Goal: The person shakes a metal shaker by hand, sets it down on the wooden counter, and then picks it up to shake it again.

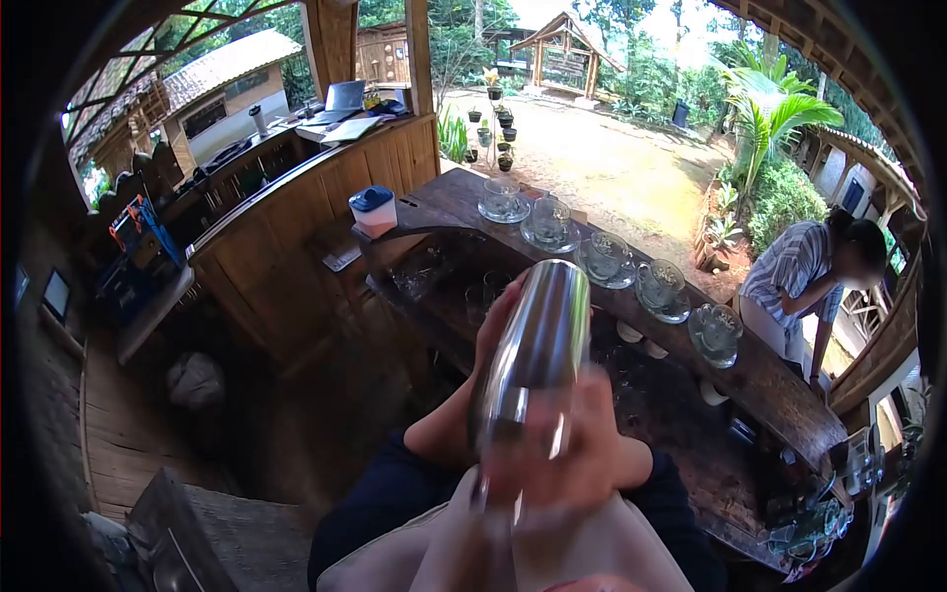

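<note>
A shiny metal cocktail shaker (543, 331) is held up in front of my chest, tilted, its broad end pointing away from me. My left hand (490, 340) wraps its left side and is partly hidden behind the metal. Around the lower right part closes my right hand (582, 444), its fingers smeared by motion. Beyond the shaker, several clear glass cups on glass saucers stand in a row along the dark wooden counter, among them one cup (605, 259) just past the shaker's end and another cup (661, 284) to its right.
A tub with a blue lid (373, 210) stands at the counter's left end. On the lower shelf at right sit glassware pieces (814, 528). A person (789, 281) in a striped shirt leans beyond the counter. A laptop (344, 99) rests on the wooden desk behind.
</note>
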The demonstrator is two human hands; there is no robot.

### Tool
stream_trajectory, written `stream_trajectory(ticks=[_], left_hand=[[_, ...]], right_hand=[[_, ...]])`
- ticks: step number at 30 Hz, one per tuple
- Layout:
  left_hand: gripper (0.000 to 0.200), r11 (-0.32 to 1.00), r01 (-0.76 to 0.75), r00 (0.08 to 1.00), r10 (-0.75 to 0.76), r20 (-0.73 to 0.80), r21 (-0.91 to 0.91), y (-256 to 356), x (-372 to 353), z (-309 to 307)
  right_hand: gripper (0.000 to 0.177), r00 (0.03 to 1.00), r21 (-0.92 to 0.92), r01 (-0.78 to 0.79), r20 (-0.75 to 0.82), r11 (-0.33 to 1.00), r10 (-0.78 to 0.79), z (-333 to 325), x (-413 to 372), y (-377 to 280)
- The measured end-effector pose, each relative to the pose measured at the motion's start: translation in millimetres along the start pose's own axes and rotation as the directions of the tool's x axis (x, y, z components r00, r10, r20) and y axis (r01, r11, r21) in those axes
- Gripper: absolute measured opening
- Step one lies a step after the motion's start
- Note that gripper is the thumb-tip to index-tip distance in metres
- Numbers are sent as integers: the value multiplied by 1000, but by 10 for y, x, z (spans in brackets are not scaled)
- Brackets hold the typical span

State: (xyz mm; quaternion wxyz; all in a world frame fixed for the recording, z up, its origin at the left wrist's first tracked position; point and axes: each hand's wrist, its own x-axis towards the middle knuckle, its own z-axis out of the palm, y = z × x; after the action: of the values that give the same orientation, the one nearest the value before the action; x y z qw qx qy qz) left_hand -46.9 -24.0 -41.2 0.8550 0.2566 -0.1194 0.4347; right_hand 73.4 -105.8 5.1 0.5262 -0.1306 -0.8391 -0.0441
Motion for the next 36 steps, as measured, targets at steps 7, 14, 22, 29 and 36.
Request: stream_trajectory(ticks=[7, 14, 22, 29, 36], left_hand=[[56, 897, 126, 992, -128, 25, -423, -207, -32, -431], [43, 995, -34, 973, 12, -232, -89, -14, -66, -220], [45, 977, -7, 974, -42, -224, -215, -136, -55, -346], [50, 964, -198, 867, 86, -492, -180, -302, -26, -569], [75, 998, -49, 997, 51, 57, -42, -204, -161, -191]], right_hand=[[32, 979, 52, 90, 179, 995, -98, 37, -87, 281], [37, 993, 150, -1, -118, 989, 19, -25, -107, 331], [27, 979, 128, 160, 108, 979, -174, 0, -223, 384], [39, 950, 242, -162, -223, 957, 217, 104, -148, 650], [17, 860, 98, 431, -347, 897, -375, 50, -287, 49]])
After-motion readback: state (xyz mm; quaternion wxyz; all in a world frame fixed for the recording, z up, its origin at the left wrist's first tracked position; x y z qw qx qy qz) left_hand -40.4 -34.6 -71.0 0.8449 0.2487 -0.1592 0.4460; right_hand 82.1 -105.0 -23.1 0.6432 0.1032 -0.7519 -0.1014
